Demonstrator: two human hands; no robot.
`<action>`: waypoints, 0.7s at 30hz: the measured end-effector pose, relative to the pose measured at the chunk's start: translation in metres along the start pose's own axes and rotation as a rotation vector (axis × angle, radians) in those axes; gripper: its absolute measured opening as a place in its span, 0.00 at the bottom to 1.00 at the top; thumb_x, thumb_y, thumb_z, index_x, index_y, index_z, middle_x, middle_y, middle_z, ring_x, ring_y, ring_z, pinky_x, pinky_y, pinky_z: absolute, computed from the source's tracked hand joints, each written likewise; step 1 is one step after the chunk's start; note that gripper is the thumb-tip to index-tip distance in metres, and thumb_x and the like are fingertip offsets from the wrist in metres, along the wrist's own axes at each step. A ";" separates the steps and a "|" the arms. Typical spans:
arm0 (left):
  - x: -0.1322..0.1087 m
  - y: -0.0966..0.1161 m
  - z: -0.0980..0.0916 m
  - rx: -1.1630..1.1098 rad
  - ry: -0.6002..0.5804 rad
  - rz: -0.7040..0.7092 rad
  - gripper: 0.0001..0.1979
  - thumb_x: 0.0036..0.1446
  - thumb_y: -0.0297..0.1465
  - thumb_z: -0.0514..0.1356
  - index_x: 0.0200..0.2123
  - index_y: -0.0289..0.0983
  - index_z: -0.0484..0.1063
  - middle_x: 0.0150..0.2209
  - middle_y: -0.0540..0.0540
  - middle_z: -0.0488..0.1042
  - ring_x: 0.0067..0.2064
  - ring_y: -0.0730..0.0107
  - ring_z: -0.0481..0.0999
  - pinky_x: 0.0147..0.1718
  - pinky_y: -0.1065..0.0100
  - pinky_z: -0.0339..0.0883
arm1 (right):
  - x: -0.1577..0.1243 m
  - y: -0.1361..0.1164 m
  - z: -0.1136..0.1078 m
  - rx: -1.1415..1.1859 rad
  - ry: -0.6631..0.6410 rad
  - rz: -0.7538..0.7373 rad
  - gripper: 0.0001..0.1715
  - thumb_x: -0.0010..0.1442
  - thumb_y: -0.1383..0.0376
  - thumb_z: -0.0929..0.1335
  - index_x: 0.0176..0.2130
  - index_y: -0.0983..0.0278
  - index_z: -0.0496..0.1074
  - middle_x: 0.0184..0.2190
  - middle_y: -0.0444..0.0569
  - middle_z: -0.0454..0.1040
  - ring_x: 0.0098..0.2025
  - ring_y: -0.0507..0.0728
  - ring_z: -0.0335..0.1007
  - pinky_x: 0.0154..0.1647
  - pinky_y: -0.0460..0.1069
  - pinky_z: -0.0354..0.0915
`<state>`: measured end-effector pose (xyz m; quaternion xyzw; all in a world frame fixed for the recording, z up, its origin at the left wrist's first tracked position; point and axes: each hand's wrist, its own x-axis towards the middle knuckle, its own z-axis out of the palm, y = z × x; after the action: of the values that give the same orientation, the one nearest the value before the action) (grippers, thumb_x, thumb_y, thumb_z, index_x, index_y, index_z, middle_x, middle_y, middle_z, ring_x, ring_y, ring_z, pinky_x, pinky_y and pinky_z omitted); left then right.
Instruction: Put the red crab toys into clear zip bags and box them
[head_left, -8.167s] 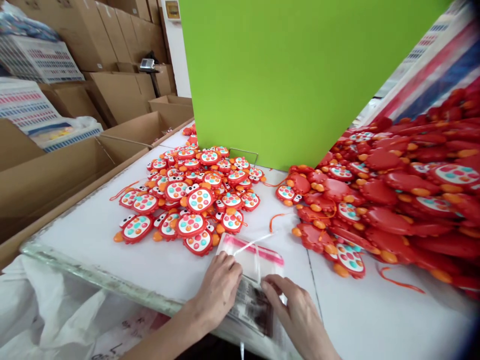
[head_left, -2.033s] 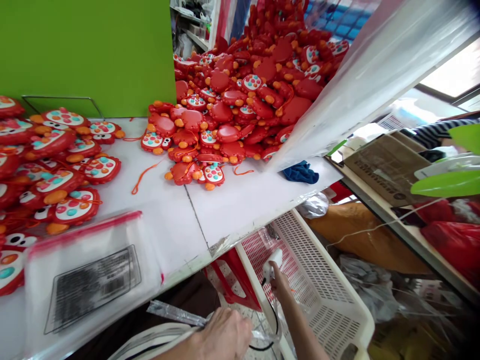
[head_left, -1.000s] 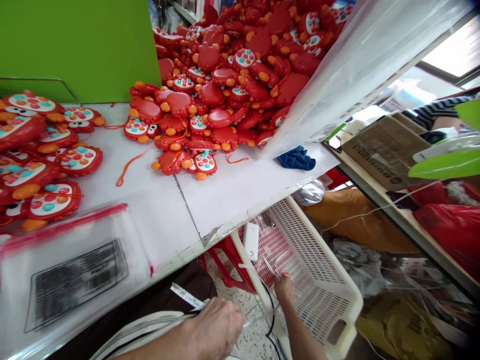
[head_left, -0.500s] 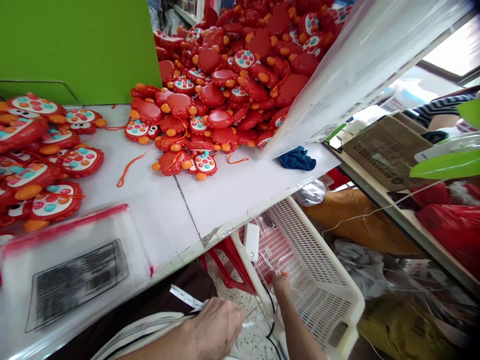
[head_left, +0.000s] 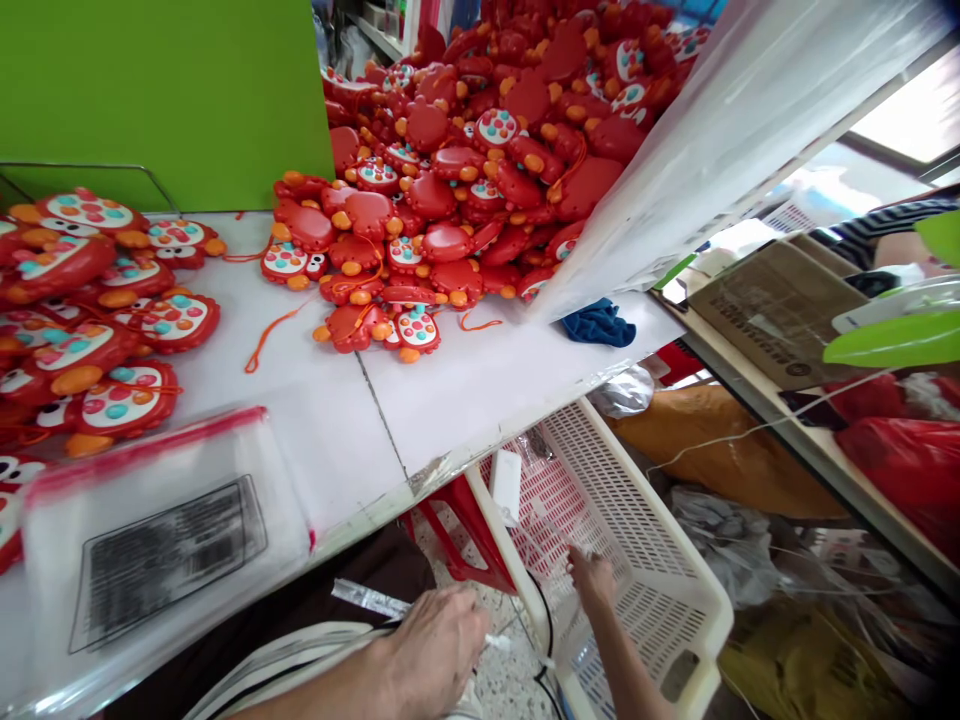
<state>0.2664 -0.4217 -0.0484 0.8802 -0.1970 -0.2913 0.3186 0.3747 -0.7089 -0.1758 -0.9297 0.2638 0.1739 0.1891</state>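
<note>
**Right hand has shifted toward the middle of a cream basket over the last half second; left hand holds a clear plastic strip.**

The strip is long, narrow, flat and see-through, with whitish glints along its surface. It lies in the left grip, a loosely curled fist: one end pokes out to the left, before a dark-clothed lap, and a short whitish tip shows just right of the fingers.

The right grip has bent fingers and is angled down into the basket; whether it holds anything cannot be told. Around it are pierced plastic walls and a reddish floor. Just left of and beyond this grip, a slim white device with rounded corners leans near the rim, and a black cable runs between the two hands.

Beyond the left grip stretches the white worktop. To the left on it are clear bags with a pink edge and a black printed panel. Farther ahead are heaps of red toys with orange feet and bright dotted buttons, and a blue cloth.
</note>
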 end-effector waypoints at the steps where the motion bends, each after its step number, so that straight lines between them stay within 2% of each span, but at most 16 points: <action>1: 0.000 0.001 -0.003 -0.032 0.066 0.001 0.10 0.59 0.26 0.51 0.40 0.36 0.70 0.42 0.41 0.73 0.44 0.58 0.73 0.45 0.59 0.68 | -0.002 -0.011 -0.009 -0.016 -0.037 -0.028 0.15 0.63 0.60 0.66 0.47 0.66 0.68 0.42 0.49 0.72 0.38 0.54 0.72 0.37 0.52 0.70; 4: -0.002 0.007 -0.024 -0.137 0.295 0.081 0.17 0.57 0.30 0.57 0.50 0.38 0.65 0.52 0.41 0.69 0.53 0.58 0.68 0.55 0.57 0.61 | -0.020 -0.056 -0.046 -0.047 -0.165 -0.199 0.11 0.62 0.61 0.66 0.37 0.68 0.71 0.32 0.44 0.72 0.30 0.51 0.69 0.31 0.48 0.68; 6: -0.005 0.015 -0.044 -0.156 0.392 0.186 0.25 0.58 0.34 0.58 0.57 0.37 0.59 0.58 0.39 0.64 0.60 0.57 0.61 0.59 0.56 0.55 | -0.046 -0.094 -0.071 -0.030 -0.265 -0.393 0.13 0.59 0.62 0.67 0.27 0.68 0.71 0.23 0.42 0.69 0.28 0.51 0.66 0.29 0.46 0.63; 7: -0.007 0.019 -0.055 -0.148 0.434 0.230 0.28 0.58 0.37 0.58 0.59 0.35 0.56 0.61 0.38 0.61 0.63 0.56 0.57 0.61 0.54 0.52 | -0.063 -0.113 -0.082 -0.013 -0.319 -0.497 0.13 0.57 0.62 0.68 0.25 0.67 0.71 0.21 0.42 0.69 0.27 0.52 0.65 0.29 0.46 0.62; 9: -0.013 0.024 -0.076 -0.131 0.509 0.294 0.34 0.59 0.42 0.57 0.62 0.32 0.50 0.63 0.34 0.57 0.66 0.53 0.50 0.63 0.50 0.45 | -0.103 -0.151 -0.100 0.019 -0.442 -0.688 0.07 0.52 0.62 0.69 0.26 0.64 0.73 0.23 0.41 0.71 0.28 0.52 0.66 0.29 0.45 0.62; 10: -0.016 0.024 -0.083 -0.143 0.540 0.311 0.37 0.58 0.45 0.56 0.63 0.31 0.48 0.63 0.33 0.56 0.66 0.52 0.50 0.63 0.49 0.44 | -0.122 -0.167 -0.106 0.026 -0.521 -0.811 0.05 0.51 0.64 0.69 0.27 0.63 0.73 0.24 0.42 0.72 0.29 0.53 0.67 0.29 0.45 0.63; 11: -0.020 0.024 -0.090 -0.176 0.562 0.313 0.39 0.58 0.47 0.56 0.63 0.31 0.48 0.63 0.32 0.57 0.65 0.51 0.51 0.63 0.49 0.44 | -0.140 -0.180 -0.111 0.019 -0.560 -1.014 0.05 0.53 0.65 0.67 0.28 0.63 0.73 0.26 0.45 0.73 0.30 0.53 0.67 0.31 0.46 0.64; 14: -0.027 0.014 -0.097 -0.386 0.559 0.252 0.42 0.53 0.49 0.59 0.63 0.30 0.50 0.60 0.30 0.62 0.61 0.49 0.61 0.60 0.52 0.53 | -0.176 -0.205 -0.122 -0.041 -0.498 -1.350 0.12 0.53 0.72 0.61 0.30 0.63 0.72 0.28 0.48 0.73 0.30 0.54 0.68 0.31 0.47 0.65; 17: -0.028 0.007 -0.094 -0.667 0.540 0.228 0.40 0.50 0.43 0.65 0.61 0.33 0.54 0.55 0.36 0.69 0.54 0.52 0.69 0.53 0.56 0.64 | -0.187 -0.213 -0.134 0.001 -0.429 -1.471 0.11 0.58 0.70 0.60 0.33 0.61 0.71 0.26 0.46 0.73 0.27 0.53 0.68 0.28 0.45 0.64; 21: -0.028 0.016 -0.094 -0.943 0.414 0.336 0.24 0.55 0.37 0.62 0.54 0.37 0.65 0.48 0.44 0.73 0.42 0.61 0.75 0.40 0.63 0.70 | -0.199 -0.221 -0.153 0.152 -0.362 -1.567 0.13 0.64 0.65 0.58 0.30 0.59 0.67 0.26 0.46 0.71 0.29 0.54 0.68 0.31 0.46 0.65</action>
<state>0.3029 -0.3767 0.0319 0.6373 -0.1160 -0.1135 0.7533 0.3726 -0.5175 0.0989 -0.7865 -0.4883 0.1203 0.3586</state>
